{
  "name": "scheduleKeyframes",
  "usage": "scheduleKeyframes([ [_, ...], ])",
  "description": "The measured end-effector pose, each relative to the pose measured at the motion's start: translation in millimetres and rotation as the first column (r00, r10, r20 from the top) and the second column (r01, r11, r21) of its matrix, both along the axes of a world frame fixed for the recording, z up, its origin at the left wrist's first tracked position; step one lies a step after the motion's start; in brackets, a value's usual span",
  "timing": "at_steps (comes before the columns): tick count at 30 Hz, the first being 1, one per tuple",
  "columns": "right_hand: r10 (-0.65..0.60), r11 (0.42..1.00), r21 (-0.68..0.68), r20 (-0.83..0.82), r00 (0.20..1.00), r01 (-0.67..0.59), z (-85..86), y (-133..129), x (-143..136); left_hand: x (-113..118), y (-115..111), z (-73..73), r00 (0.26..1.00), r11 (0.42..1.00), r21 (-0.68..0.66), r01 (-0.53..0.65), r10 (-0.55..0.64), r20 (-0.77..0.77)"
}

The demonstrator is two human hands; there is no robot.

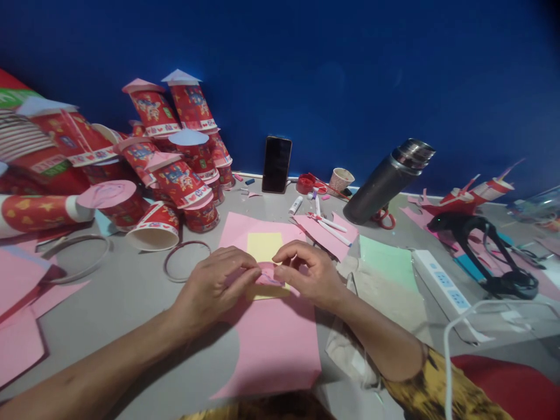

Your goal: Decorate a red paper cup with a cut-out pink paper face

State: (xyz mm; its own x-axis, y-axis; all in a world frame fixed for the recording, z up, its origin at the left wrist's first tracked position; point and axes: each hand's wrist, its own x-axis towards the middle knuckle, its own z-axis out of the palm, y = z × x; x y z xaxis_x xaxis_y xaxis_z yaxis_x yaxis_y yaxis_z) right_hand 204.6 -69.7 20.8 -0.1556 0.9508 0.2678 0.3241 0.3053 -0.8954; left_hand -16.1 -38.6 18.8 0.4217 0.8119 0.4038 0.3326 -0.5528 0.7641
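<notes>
My left hand (219,277) and my right hand (310,273) face each other over the middle of the table. Between them is a small pink paper piece (269,276) with darker marks on it, pinched at its left and right edges by my thumbs and fingers. Under it lies a yellow paper (265,246), partly covered by my fingers. The yellow paper rests on a large pink sheet (280,350) with a curved cut along its lower left side.
Red paper cups (179,181) with paper cone tops are stacked at left, near two rings (188,262). Behind stand a phone (277,164) and a dark thermos (385,184). Markers (330,226), a green sheet (387,262), a power strip (441,286) and headphones (490,254) lie rightward.
</notes>
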Motion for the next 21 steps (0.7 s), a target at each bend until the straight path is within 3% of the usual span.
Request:
scheduleKeyframes([
  [4, 0.014, 0.998, 0.057, 0.02, 1.0, -0.016, -0.3, 0, -2, -1, 2, -5.6, 0.999, 0.995, 0.095, 0.015, -0.011, -0.04],
  [10, 0.044, 0.999, 0.0, 0.078, 0.996, -0.045, 0.2, 0, -2, -1, 2, -4.2, 0.997, 0.992, 0.116, 0.038, -0.03, -0.068],
  [15, 0.021, 1.0, -0.016, 0.133, 0.991, -0.019, -0.2, -1, -3, 0, -2, 1.5, 0.998, 0.997, -0.071, -0.003, -0.001, -0.068],
  [21, 0.031, 1.0, -0.007, 0.142, 0.989, -0.031, 1.4, -2, -3, 1, -2, 8.4, 0.998, 0.954, -0.297, -0.045, 0.028, -0.061],
])
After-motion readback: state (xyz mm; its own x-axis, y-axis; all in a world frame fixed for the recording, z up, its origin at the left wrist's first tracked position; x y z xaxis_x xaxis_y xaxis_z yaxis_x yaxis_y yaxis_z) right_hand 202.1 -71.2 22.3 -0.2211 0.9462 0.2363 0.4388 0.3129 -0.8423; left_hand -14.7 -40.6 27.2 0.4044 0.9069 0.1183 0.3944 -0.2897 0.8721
